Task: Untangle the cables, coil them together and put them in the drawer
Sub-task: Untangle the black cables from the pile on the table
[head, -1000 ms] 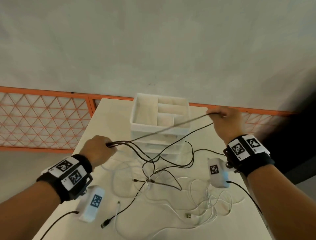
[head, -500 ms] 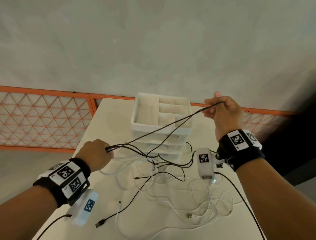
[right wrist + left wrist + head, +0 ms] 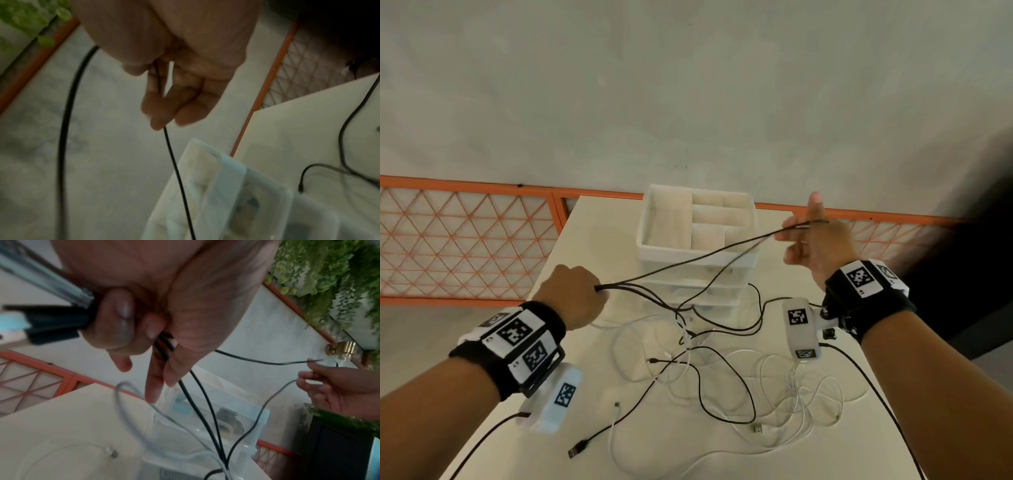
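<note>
Your left hand [image 3: 571,294] is closed in a fist around a bundle of black cable [image 3: 688,260] strands, raised above the near-left part of the worktop [image 3: 599,240]. In the left wrist view the fingers [image 3: 121,324] curl round several black strands that leave the fist downward.

Your right hand [image 3: 815,240] is raised beside the right edge of the drawer unit [image 3: 698,250]. Thumb and fingertips pinch a doubled stretch of the black cable; the remaining fingers are spread loosely. The right wrist view confirms one thin black strand running down from between the fingertips [image 3: 162,113].

Between your two hands the black cable runs taut in the air, passing in front of the drawer unit. Further black loops hang from the left fist down to the worktop, where they cross the white cables [image 3: 784,404].

The white cables lie in loose, overlapping loops on the worktop, in front of the drawer unit and toward the right. A black USB plug [image 3: 578,452] lies on the near part of the worktop.

The drawer unit stands at the far end of the worktop; its top tray shows several open compartments. Whether the drawers below are open cannot be told.
</note>
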A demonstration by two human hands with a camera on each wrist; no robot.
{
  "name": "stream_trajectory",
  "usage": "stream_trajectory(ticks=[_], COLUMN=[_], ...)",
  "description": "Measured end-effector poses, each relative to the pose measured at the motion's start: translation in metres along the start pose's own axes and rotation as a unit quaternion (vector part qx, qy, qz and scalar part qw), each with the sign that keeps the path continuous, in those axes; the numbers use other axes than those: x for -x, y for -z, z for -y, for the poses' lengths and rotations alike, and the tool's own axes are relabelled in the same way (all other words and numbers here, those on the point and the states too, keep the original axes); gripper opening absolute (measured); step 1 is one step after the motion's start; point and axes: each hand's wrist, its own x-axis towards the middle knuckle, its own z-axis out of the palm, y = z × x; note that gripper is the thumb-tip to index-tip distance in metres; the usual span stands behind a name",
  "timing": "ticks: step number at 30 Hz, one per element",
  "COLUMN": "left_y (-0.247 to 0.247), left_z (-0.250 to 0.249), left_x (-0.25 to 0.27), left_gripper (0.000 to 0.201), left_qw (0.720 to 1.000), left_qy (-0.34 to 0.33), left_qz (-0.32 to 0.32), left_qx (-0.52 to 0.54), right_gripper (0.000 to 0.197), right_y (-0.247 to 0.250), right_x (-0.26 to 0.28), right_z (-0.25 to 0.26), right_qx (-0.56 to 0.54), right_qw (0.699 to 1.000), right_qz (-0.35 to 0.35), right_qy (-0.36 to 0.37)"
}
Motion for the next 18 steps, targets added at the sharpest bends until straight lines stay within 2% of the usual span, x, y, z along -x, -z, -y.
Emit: stream_trajectory(ticks=[2,3,4,5,6,7,8,9,11,13,16,18], left_y=[-0.002,-0.002,-0.002,-0.001,0.001,0.003,0.003,-0.001,-0.013,-0.033,-0.061,-0.071], left_z=[-0.009,-0.014,-0.019,-0.025,-0.034,-0.045,-0.056,-0.068,-0.089,-0.101,-0.093,-0.076], left_x=[0.002,0.003,0.004,0.006,0.009,0.011,0.012,0.012,0.011,0.009,0.005,0.001], left_gripper=[0.037,0.035,0.032,0.030,0.027,0.024,0.022,0.020,0.020,0.023,0.028,0.029], left_qw=[0.997,0.989,0.968,0.928,0.877,0.834,0.813,0.809,0.826,0.837,0.888,0.911], left_qy=[0.008,0.014,0.022,0.029,0.026,0.008,-0.018,-0.043,-0.071,-0.073,-0.053,-0.003], left_qz=[0.016,0.012,0.009,0.013,0.025,0.042,0.055,0.065,0.074,0.099,0.112,0.121], left_qx=[0.075,0.146,0.250,0.370,0.479,0.550,0.580,0.583,0.555,0.533,0.442,0.393], right_gripper=[0.060,0.058,0.054,0.051,0.049,0.050,0.051,0.052,0.055,0.054,0.051,0.049], right_y=[-0.003,-0.006,-0.008,-0.012,-0.018,-0.026,-0.034,-0.043,-0.057,-0.062,-0.047,-0.030], right_x=[0.003,0.006,0.009,0.015,0.022,0.031,0.041,0.049,0.061,0.060,0.042,0.028], right_z=[0.008,0.011,0.011,0.011,0.009,0.008,0.008,0.010,0.022,0.037,0.050,0.048], right_qx=[-0.027,-0.023,-0.009,-0.001,0.006,0.011,0.017,0.016,-0.007,-0.065,-0.122,-0.136], right_qw=[0.999,0.998,0.998,0.997,0.994,0.990,0.984,0.978,0.970,0.968,0.975,0.981], right_qz=[0.029,0.033,0.041,0.061,0.091,0.124,0.155,0.180,0.204,0.188,0.088,0.015], right_qy=[0.031,0.043,0.051,0.050,0.054,0.063,0.083,0.103,0.134,0.154,0.161,0.141])
